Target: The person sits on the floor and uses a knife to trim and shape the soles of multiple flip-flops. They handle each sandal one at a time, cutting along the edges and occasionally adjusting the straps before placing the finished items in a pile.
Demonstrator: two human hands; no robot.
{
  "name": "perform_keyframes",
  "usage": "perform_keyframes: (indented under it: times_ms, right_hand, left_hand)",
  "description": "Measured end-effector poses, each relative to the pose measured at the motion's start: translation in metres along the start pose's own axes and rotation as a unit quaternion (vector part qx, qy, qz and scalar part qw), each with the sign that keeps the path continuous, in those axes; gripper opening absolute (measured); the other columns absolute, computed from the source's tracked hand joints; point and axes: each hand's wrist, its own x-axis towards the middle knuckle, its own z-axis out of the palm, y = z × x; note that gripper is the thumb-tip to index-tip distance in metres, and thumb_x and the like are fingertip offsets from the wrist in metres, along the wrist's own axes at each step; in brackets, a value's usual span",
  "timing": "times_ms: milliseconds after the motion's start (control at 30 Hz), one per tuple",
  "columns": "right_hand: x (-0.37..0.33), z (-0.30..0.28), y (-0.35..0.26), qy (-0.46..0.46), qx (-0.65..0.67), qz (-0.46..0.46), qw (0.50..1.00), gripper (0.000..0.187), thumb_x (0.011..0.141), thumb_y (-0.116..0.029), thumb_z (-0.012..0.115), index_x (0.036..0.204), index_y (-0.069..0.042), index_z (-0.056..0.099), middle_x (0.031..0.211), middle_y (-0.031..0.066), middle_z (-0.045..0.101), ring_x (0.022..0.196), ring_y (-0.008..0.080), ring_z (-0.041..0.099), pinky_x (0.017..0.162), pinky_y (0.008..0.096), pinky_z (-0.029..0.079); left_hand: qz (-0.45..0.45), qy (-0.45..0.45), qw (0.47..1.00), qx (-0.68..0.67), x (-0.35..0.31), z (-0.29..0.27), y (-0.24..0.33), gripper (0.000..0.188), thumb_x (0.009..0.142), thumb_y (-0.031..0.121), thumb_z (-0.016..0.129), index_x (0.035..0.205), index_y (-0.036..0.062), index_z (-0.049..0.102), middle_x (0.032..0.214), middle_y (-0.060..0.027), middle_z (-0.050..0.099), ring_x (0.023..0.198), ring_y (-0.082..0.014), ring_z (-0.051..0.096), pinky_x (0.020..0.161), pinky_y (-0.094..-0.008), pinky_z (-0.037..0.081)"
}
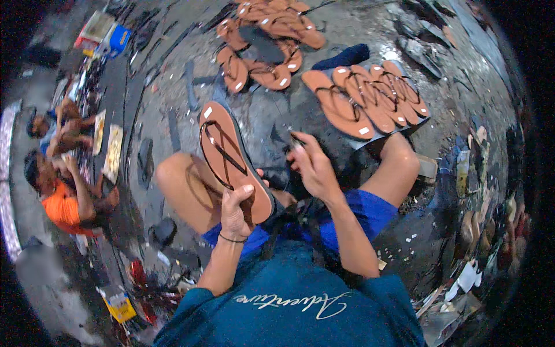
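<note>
My left hand is closed round the heel end of a flip-flop, thumb on top. It has a brown footbed, dark crossing straps, a grey sole edge and a small white label near the toe. The toe end points up and away from me. To its right, apart from it, my right hand is closed with its fingers bent together. A small dark bit shows at the fingertips, too blurred to name. Beyond that hand, several matching flip-flops lie side by side on a grey sheet by my right knee.
A pile of similar flip-flops lies ahead on the dark floor, with a dark sole piece on top. Two people sit at the left, one in an orange shirt. A blue box stands far left. Scraps litter both sides.
</note>
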Motion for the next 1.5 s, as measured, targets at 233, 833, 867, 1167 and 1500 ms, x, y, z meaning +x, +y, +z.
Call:
perform_keyframes:
  times_ms: [233, 833, 867, 1167, 1500]
  right_hand:
    - [-0.142, -0.019, -0.037, -0.133, -0.120, 0.042, 0.983, 0.028, 0.088, -0.013, 0.068, 0.115, -0.006, 0.066, 0.085, 0.0104, 0.069, 0.069, 0.0179, 0.064, 0.062, 0.0310, 0.051]
    - [-0.053, 0.070, -0.030, 0.050, -0.266, -0.185, 0.945, 0.027, 0.087, -0.017, 0.069, 0.113, -0.010, 0.067, 0.081, 0.0103, 0.066, 0.071, 0.0203, 0.067, 0.059, 0.0320, 0.053]
    - [-0.035, 0.070, -0.024, 0.073, -0.284, -0.195, 0.936, 0.027, 0.088, -0.021, 0.067, 0.113, -0.010, 0.067, 0.081, 0.0116, 0.067, 0.072, 0.0226, 0.068, 0.060, 0.0334, 0.053]
    - [-0.072, 0.038, -0.031, -0.125, -0.027, -0.094, 0.987, 0.045, 0.081, -0.041, 0.076, 0.098, -0.001, 0.066, 0.080, 0.0034, 0.064, 0.073, 0.0098, 0.052, 0.067, 0.0313, 0.048]
    - [-0.124, 0.021, -0.058, -0.081, -0.095, -0.041, 0.991, 0.031, 0.085, -0.022, 0.073, 0.106, -0.001, 0.066, 0.083, 0.0060, 0.066, 0.075, 0.0096, 0.058, 0.068, 0.0281, 0.049]
  left_hand:
    - [-0.032, 0.128, 0.991, 0.009, -0.042, -0.033, -0.015, 0.041, 0.097, 0.050, 0.048, 0.099, 0.0112, 0.060, 0.075, -0.0025, 0.063, 0.063, -0.0141, 0.062, 0.054, -0.0296, 0.056]
    - [-0.034, 0.114, 0.993, 0.009, -0.062, -0.027, -0.011, 0.034, 0.095, 0.044, 0.054, 0.093, 0.0111, 0.057, 0.072, -0.0023, 0.059, 0.058, -0.0140, 0.058, 0.051, -0.0275, 0.050]
    - [-0.017, 0.123, 0.991, 0.047, -0.065, -0.031, -0.024, 0.034, 0.095, 0.045, 0.055, 0.093, 0.0106, 0.057, 0.072, -0.0029, 0.059, 0.058, -0.0147, 0.058, 0.052, -0.0281, 0.049]
    - [0.109, 0.101, 0.981, 0.124, -0.045, -0.033, -0.054, 0.043, 0.099, 0.036, 0.052, 0.123, -0.0003, 0.050, 0.110, -0.0092, 0.060, 0.098, -0.0204, 0.058, 0.085, -0.0321, 0.047]
    - [0.213, 0.059, 0.929, 0.298, 0.005, -0.050, 0.066, 0.038, 0.093, 0.019, 0.062, 0.123, -0.0006, 0.050, 0.114, -0.0097, 0.059, 0.101, -0.0185, 0.061, 0.091, -0.0306, 0.049]
